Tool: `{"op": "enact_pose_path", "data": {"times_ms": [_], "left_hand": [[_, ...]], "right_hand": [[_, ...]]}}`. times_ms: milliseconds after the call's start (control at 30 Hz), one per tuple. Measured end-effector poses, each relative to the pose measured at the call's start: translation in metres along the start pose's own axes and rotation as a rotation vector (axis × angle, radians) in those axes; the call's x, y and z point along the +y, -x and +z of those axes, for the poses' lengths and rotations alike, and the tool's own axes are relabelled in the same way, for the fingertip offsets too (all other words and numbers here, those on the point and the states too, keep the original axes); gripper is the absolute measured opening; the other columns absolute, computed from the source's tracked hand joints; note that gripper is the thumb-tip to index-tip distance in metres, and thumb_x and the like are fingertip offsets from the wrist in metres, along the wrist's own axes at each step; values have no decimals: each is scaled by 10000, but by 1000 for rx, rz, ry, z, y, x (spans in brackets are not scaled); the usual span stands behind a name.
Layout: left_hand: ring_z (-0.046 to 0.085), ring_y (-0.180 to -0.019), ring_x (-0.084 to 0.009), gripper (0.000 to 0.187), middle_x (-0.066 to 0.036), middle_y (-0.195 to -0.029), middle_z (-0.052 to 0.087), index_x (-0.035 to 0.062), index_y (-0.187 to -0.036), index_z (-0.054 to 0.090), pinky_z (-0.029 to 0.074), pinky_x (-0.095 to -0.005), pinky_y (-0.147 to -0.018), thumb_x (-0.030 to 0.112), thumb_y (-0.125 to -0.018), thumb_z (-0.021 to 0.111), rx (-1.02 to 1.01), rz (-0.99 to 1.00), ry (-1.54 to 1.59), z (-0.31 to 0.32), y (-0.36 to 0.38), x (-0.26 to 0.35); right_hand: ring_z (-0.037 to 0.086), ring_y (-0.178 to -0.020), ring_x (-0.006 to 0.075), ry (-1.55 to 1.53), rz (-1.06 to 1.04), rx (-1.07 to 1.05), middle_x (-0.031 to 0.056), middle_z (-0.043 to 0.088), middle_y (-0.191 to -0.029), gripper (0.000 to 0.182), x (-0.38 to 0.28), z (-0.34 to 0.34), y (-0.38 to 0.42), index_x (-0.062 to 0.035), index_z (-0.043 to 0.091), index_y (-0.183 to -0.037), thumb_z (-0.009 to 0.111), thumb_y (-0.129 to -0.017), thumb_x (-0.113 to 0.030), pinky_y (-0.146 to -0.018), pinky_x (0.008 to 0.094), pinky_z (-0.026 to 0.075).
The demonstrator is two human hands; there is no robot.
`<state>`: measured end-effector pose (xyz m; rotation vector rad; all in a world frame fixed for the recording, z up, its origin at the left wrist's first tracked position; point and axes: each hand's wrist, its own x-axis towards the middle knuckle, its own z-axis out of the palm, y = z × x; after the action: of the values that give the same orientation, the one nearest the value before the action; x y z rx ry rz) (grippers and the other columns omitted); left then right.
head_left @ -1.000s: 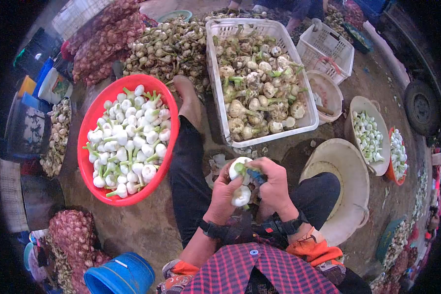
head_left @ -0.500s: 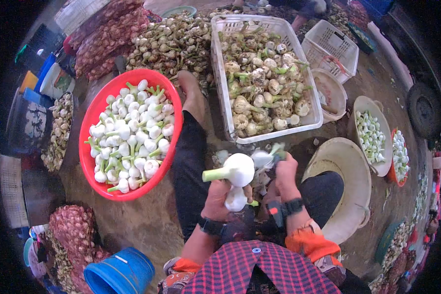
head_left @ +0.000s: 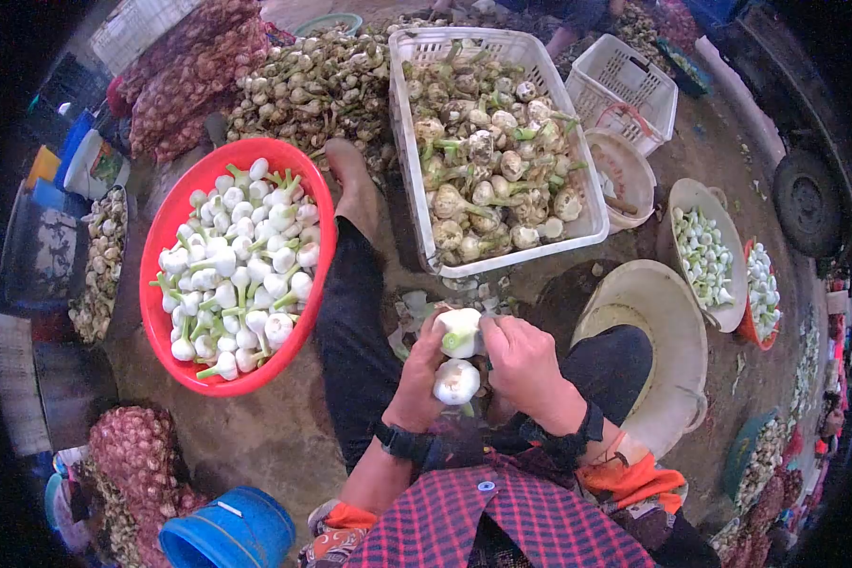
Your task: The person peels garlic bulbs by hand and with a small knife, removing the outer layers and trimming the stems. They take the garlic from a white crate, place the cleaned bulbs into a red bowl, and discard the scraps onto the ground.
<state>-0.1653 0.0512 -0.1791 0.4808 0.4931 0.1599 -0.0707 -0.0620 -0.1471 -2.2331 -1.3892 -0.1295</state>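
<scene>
Two garlic bulbs are held in front of my lap. My left hand [head_left: 417,383] is wrapped round the side of the upper white bulb [head_left: 460,332], and the lower bulb [head_left: 456,381] sits against the same hand. My right hand [head_left: 528,371] is closed at the upper bulb's right side, its thumb and finger pressed there. Whether it also holds a tool is hidden. To the left a red basin [head_left: 151,284] is full of clean white bulbs with green stems. Ahead, a white crate [head_left: 592,213] holds unpeeled, soil-marked garlic.
A cream tub [head_left: 677,379] stands beside my right knee, and a blue bucket [head_left: 246,530] at the lower left. Piled garlic [head_left: 317,90] and red mesh sacks [head_left: 175,95] lie beyond. Basins of white garlic [head_left: 705,251] are on the right. Another person's arm shows at the top.
My right hand has come in from the right to the upper bulb. That bulb has turned, its stem now pointing toward me. The peel beside my right hand is gone from there.
</scene>
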Motion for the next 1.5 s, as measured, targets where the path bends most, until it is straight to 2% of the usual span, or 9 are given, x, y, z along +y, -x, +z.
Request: {"op": "enact_pose_path", "data": {"times_ms": [100, 300, 433, 500, 700, 833, 1233, 1400, 1500], "left_hand": [[566, -1029, -169, 398, -75, -1169, 544, 114, -1300, 374, 506, -309, -807, 180, -914, 445, -87, -94, 66, -16, -10, 0], [567, -1023, -191, 744, -115, -1113, 573, 64, -1348, 319, 456, -321, -879, 15, -693, 668, -339, -184, -324, -19, -5, 7], [579, -984, -193, 899, -116, -1085, 589, 29, -1390, 221, 429, -311, -898, 14, -639, 715, -256, -65, -436, -3, 1, 12], [579, -970, -177, 728, -100, -1056, 599, 9, -1288, 394, 439, -295, -874, 68, -647, 734, -148, 33, -566, -2, 1, 16], [626, -870, -251, 528, -135, -959, 620, 1, -1042, 578, 490, -327, -779, 153, -581, 787, 60, 554, -1463, -8, -18, 12], [604, -840, -342, 547, -168, -907, 608, 2, -996, 584, 489, -391, -729, 200, -531, 793, 92, 626, -1601, -1, -24, 8], [608, -831, -347, 544, -173, -906, 605, 8, -1032, 567, 495, -412, -701, 190, -555, 753, -61, 472, -1612, -5, -33, 13], [622, -927, -266, 773, -161, -1026, 609, 8, -1298, 392, 505, -348, -792, 155, -622, 738, -33, 314, -974, -7, -37, 46], [615, -945, -266, 620, -151, -1093, 586, 23, -1305, 384, 533, -366, -803, 144, -751, 636, 52, 296, -259, -41, -42, 86]], "right_hand": [[575, -665, 307, -1, 16, -68, 111, 540, -745, 189, 6, -2, -1, -28, 523, -830, 574, -648, -35, -579, 389, 480], [599, -689, 338, 107, 174, 75, 134, 582, -732, 176, 69, 10, -38, -38, 539, -802, 578, -631, -40, -587, 412, 482], [627, -751, 354, 260, 169, -563, 151, 630, -711, 172, 95, 41, -28, -40, 651, -807, 576, -659, -88, -642, 429, 511], [625, -767, 350, 313, 203, -1053, 147, 635, -762, 270, 76, 30, -20, -54, 663, -912, 575, -658, -77, -678, 434, 510], [604, -828, 329, -464, 142, -369, 146, 612, -863, 389, 47, -24, -42, -43, 635, -990, 551, -620, 40, -729, 388, 495], [576, -770, 223, 160, -262, -348, 79, 534, -827, 215, 19, -14, -25, -23, 570, -880, 571, -694, -132, -631, 310, 511], [582, -697, 272, 126, -147, -344, 119, 553, -755, 130, 40, 7, -27, -32, 533, -777, 583, -671, -87, -604, 374, 478], [577, -752, 384, -233, 404, -122, 196, 586, -763, 173, 91, 4, -70, 28, 553, -817, 525, -647, 12, -660, 425, 455], [580, -778, 382, 62, 263, -597, 192, 589, -774, 170, 118, -5, -76, 0, 604, -813, 524, -664, 9, -672, 425, 451]]}}
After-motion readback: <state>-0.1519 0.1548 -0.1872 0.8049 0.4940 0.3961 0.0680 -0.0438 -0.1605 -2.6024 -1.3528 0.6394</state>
